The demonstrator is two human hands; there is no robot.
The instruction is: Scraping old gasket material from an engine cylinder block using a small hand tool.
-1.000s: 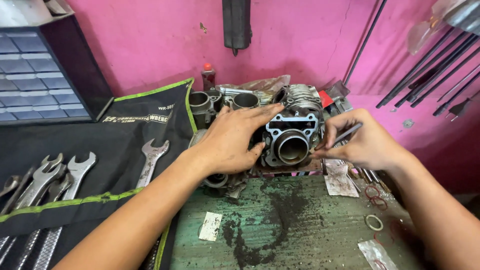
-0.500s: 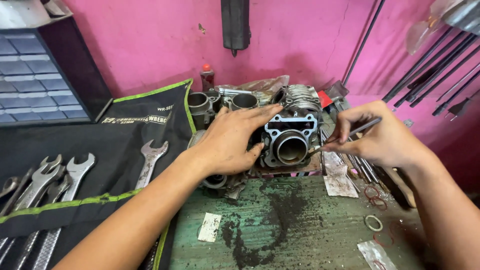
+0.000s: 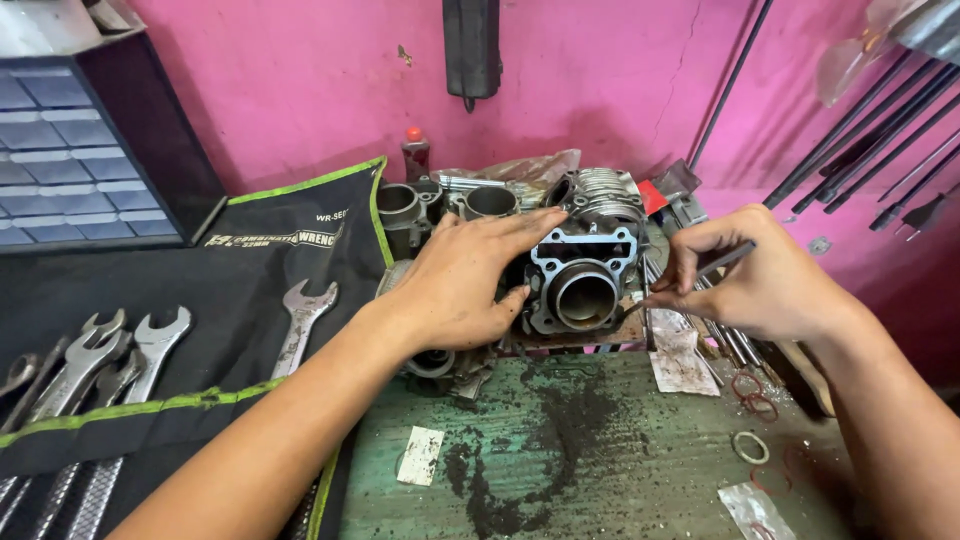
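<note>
Left hand [image 3: 455, 285] lies flat, fingers spread, on the side of the engine cylinder [image 3: 580, 285], steadying it at the surface's back edge. Right hand [image 3: 755, 280], grip pinched narrow on a thin metal tool [image 3: 725, 262], just right of the cylinder. Torn white packets [image 3: 682, 365] below the right hand, white label scrap [image 3: 420, 455] below the left. Green stained surface [image 3: 600, 450]; pink wall [image 3: 600, 80] behind.

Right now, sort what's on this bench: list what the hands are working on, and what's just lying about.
In hand:
- engine cylinder, steadied by the left hand
- thin metal tool, pinched in the right hand

Lying about:
- wrenches on the black tool roll
- spare cylinders behind
- small bottle
- rubber rings
- parts drawers
</note>
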